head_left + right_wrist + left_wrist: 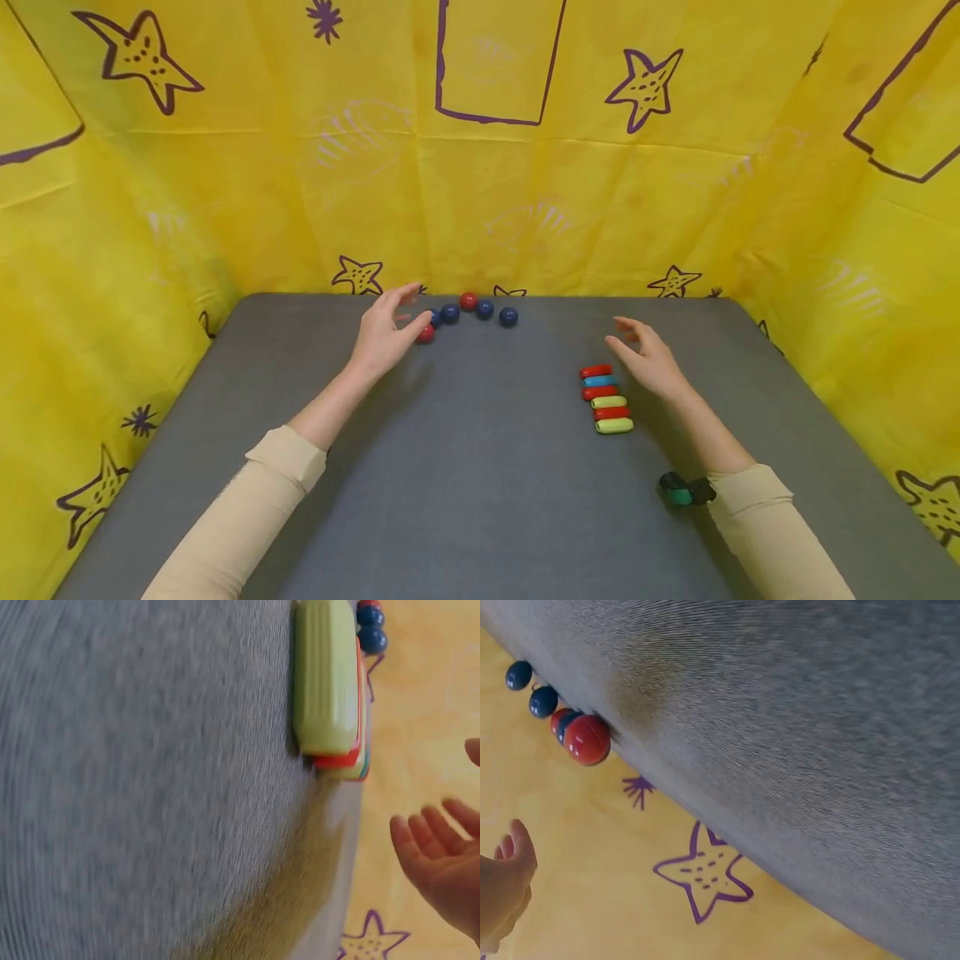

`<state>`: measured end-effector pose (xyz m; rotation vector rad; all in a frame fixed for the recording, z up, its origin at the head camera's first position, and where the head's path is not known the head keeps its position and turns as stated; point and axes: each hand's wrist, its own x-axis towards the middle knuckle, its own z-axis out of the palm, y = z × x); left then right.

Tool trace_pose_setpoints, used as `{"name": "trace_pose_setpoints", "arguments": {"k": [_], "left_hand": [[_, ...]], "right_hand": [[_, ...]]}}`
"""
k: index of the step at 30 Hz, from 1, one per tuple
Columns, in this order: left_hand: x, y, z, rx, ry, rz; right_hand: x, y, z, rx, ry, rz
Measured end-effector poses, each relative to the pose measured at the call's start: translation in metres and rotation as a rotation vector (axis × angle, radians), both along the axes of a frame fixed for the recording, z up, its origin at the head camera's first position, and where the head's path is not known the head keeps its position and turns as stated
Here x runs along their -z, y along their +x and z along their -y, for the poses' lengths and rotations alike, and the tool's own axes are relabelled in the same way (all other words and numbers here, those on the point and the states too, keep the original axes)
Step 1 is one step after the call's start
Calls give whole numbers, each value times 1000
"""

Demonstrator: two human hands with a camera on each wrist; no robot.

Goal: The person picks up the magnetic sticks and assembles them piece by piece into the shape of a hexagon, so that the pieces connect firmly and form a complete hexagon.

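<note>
In the head view my left hand (384, 329) is raised over the far left of the table, fingers relaxed and holding nothing. Its thumb overlaps a curved row of shiny balls: a red ball (425, 334) nearest, then blue balls (450, 313), another red ball (468, 301) and more blue. My right hand (647, 357), fingers loosely bent and empty, hovers just right of a column of short rods coloured red (596, 371), blue (600, 382) and yellow-green (614, 426). The right wrist view has the nearest yellow-green rod (325, 682) close up, with my right hand (442, 859) apart from it.
Grey cloth covers the table (465, 483). Yellow curtains (480, 183) printed with starfish hang behind its far edge and along both sides. A black and green strap (686, 490) shows beside the right cuff.
</note>
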<state>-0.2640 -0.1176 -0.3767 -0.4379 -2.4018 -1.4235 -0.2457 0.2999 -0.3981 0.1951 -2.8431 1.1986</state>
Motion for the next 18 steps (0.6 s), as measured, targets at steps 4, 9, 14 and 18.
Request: {"name": "trace_pose_setpoints", "arguments": {"k": [4,9,14,18], "left_hand": [[1,-5,-8,39,49,115],[6,-17,-23,61,35,193],[11,-33,-43,91,38,235],[19,-44,-58,123,38,279]], "right_hand": [[3,-2,-9,-38,-35,64],[6,-7,-21,-135,-117,152],[10,-13,-30,-205,-165,214],[15,-17,-34,-249,-121,249]]}}
